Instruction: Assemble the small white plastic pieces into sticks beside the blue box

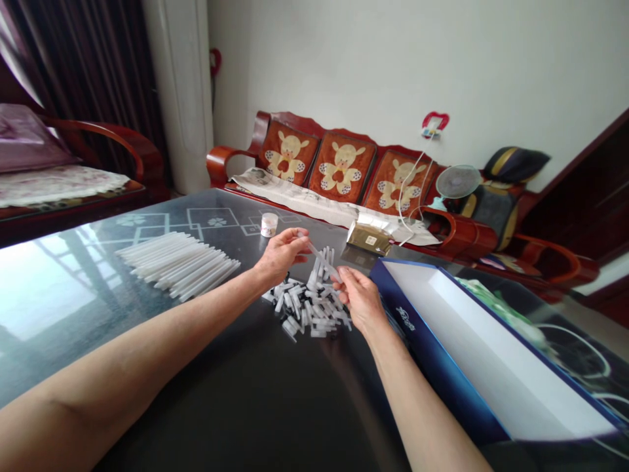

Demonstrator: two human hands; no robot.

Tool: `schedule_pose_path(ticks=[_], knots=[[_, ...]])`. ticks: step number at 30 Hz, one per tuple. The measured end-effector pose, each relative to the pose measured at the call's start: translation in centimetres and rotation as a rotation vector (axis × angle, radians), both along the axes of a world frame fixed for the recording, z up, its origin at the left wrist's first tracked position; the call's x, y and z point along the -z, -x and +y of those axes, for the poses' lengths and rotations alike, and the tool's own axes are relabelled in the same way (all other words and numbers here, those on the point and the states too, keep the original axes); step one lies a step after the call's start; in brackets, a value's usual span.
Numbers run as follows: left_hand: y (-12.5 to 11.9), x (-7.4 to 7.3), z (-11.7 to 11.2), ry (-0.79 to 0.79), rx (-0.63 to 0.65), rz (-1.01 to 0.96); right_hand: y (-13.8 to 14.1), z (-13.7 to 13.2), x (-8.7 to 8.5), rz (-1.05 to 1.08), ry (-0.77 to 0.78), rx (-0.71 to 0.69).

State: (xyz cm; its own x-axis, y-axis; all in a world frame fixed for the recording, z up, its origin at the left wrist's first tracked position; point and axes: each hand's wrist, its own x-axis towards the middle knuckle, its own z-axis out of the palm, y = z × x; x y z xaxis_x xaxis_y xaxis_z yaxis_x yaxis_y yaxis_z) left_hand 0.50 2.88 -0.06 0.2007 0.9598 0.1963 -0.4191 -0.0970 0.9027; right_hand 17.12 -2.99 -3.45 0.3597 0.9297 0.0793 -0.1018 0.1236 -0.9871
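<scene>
Left fingers (299,240) and right fingers (340,278) pinching opposite ends of thin white plastic tube (324,263), held above loose pile of black-tipped tubes (310,308). Pile on dark glass surface (275,406), open room toward near edge. Open blue box (432,354) just right of right fingers; fanned stack of white tubes (177,263) well left.

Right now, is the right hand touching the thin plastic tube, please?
Touching: the head view shows the right hand pinching the thin plastic tube near its end.

A home living room, with a wooden sofa (289,120), patterned cushions (341,169) and a fan (458,181).
</scene>
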Motion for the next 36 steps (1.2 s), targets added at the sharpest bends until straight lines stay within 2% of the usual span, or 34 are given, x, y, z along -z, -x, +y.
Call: schedule_pose_path(ticks=[3,5,7,9,11,13,16,18,20,23,26,31,36], knots=[[0.5,0.3,0.4,-0.085,0.003,0.246,-0.7,0.3,-0.3,0.162,-0.041,0.096],[1.2,0.0,0.6,-0.16,0.048,0.507,-1.1,0.4,-0.4,0.221,-0.078,0.131],[1.8,-0.6,0.5,-0.277,0.144,0.79,-1.2,0.4,-0.5,0.229,-0.097,0.12],[2.3,-1.2,0.1,-0.391,0.281,0.974,-1.0,0.3,-0.4,0.196,-0.107,0.074],[2.3,-1.5,-0.4,-0.427,0.408,1.039,-0.4,0.1,-0.4,0.143,-0.117,0.013],[2.0,-1.3,-0.8,-0.386,0.494,1.037,0.2,-0.1,-0.4,0.087,-0.13,-0.041],[1.3,-0.5,-1.1,-0.278,0.547,0.959,0.7,-0.3,-0.7,0.086,-0.155,-0.093],[0.8,0.0,-1.1,-0.244,0.486,0.917,0.7,-0.3,-0.9,0.168,-0.165,-0.086],[0.4,0.2,-1.2,-0.299,0.342,0.952,0.5,-0.3,-1.1,0.258,-0.139,-0.034],[0.1,0.3,-1.4,-0.516,0.055,1.12,0.4,-0.2,-1.1,0.286,-0.059,0.045],[-0.2,0.5,-1.9,-0.704,-0.161,1.272,0.7,-0.2,-1.0,0.24,-0.012,0.032],[-0.5,1.1,-3.0,-0.946,-0.307,1.488,1.5,-0.3,-1.0,0.293,0.02,0.028],[-0.7,1.6,-3.5,-1.103,-0.387,1.519,2.0,-0.2,-1.1,0.473,-0.041,0.034]])
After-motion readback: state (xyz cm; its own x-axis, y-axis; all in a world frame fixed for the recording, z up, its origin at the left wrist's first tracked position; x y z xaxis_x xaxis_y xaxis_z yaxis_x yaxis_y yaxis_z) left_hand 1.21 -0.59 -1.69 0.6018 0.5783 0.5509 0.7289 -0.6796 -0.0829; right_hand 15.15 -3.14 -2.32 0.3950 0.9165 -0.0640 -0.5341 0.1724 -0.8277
